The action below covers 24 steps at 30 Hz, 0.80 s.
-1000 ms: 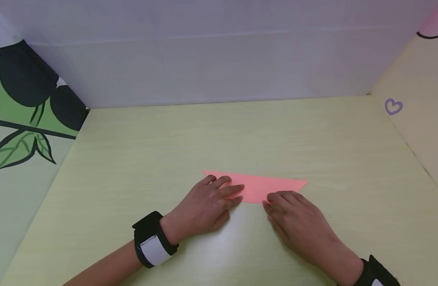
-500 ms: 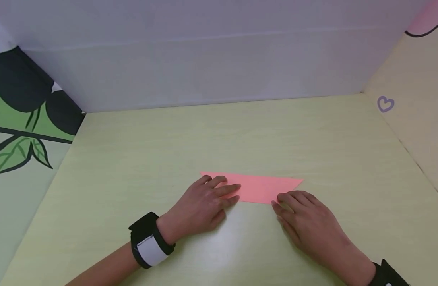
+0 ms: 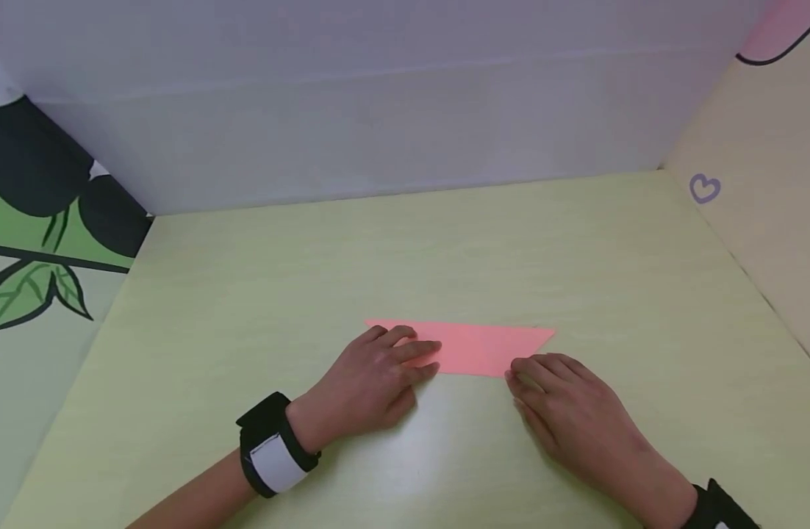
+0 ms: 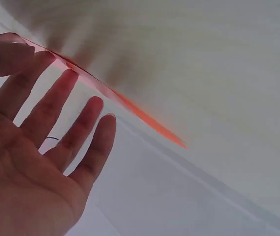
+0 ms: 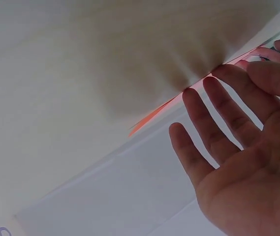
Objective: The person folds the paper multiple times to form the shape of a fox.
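A folded strip of pink paper (image 3: 484,349) with pointed ends lies flat on the table, its long side running left to right. On its left part rests my left hand (image 3: 372,382), fingers spread and pressing it down. My right hand (image 3: 573,411) touches the near edge close to the right end with its fingertips. In the left wrist view the fingers are extended along the thin pink edge (image 4: 149,120). The right wrist view has the fingers nearly straight too, with an orange-pink tip of the paper (image 5: 152,118) reaching past them. Both hands cover parts of the strip.
The pale wooden table (image 3: 405,250) ends at a light grey-purple wall (image 3: 378,139). A panel with dark shapes and green leaves (image 3: 41,286) stands at the left. At the right is a beige panel with a purple heart (image 3: 705,189). Black straps (image 3: 276,444) circle both wrists.
My right hand has slid rightward along the paper's near edge toward its right end. The left hand keeps its place on the paper. The head view has shifted slightly.
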Motion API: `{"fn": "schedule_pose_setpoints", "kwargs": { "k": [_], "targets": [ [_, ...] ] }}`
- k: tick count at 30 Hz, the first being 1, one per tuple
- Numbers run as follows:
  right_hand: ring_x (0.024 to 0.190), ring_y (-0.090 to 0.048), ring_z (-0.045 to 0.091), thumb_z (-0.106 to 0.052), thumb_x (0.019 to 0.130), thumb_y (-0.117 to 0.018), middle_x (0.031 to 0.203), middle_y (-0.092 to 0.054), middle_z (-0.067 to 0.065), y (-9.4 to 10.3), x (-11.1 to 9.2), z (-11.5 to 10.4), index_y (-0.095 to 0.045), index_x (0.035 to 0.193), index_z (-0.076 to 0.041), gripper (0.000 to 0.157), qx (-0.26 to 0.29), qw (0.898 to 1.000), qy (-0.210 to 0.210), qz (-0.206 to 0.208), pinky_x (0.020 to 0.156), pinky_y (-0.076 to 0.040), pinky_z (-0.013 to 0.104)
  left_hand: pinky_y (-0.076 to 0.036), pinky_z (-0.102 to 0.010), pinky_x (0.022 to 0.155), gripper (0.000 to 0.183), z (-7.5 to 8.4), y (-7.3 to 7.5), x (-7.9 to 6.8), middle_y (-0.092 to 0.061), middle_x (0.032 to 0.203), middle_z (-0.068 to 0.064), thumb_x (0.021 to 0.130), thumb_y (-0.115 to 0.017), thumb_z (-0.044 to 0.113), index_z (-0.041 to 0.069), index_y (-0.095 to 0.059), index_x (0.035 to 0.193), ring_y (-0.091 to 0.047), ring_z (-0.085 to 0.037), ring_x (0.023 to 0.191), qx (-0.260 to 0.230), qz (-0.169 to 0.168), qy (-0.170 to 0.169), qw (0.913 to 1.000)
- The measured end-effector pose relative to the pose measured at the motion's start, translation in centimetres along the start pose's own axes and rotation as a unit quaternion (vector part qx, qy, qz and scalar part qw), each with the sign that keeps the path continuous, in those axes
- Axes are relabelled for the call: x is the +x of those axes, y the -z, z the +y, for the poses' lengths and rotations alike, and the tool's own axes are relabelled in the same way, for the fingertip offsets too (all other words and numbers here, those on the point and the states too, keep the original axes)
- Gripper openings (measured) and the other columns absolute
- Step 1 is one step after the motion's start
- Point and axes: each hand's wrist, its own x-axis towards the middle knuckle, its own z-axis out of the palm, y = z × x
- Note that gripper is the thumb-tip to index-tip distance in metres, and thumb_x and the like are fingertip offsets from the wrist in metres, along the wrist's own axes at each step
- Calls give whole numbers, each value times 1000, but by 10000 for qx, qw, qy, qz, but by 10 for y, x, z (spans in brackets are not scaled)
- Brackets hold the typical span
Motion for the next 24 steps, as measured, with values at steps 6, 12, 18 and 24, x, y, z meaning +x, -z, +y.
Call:
{"fn": "schedule_pose_setpoints", "kwargs": {
  "k": [6, 12, 18, 24],
  "targets": [
    [107, -62, 26, -34, 111, -28, 117, -65, 4, 1, -1, 1, -78, 110, -5, 58, 198, 9998, -63, 50, 96, -51, 43, -48, -34, 83, 17, -1, 5, 15, -72, 113, 3, 94, -62, 16, 20, -77, 90, -62, -22, 103, -391, 74, -60, 9992],
    [109, -62, 25, -23, 99, -60, 116, -66, 3, 4, -1, 2, -79, 111, -7, 27, 178, 9997, -119, -76, 96, -52, 42, -47, -30, 77, 16, -1, 3, 24, -71, 105, 4, 91, -67, 10, 20, -72, 81, -63, -20, 98, -359, 192, -171, 9990],
    [107, -61, 21, -17, 91, -71, 112, -65, 0, 6, -2, 1, -78, 108, -8, 21, 182, 9997, -151, -67, 96, -52, 41, -46, -28, 69, 13, -3, -3, 36, -71, 100, 3, 89, -71, 8, 19, -74, 82, -62, -18, 88, -546, 418, -66, 9976],
    [104, -61, 20, -15, 89, -74, 109, -64, 0, 7, 1, -1, -78, 104, -6, 17, 187, 9997, -57, 121, 94, -52, 40, -46, -28, 71, 10, -13, 1, 60, -71, 99, 4, 90, -75, 11, 20, -78, 88, -59, -16, 83, -536, 126, 289, 9981]
  ]
}}
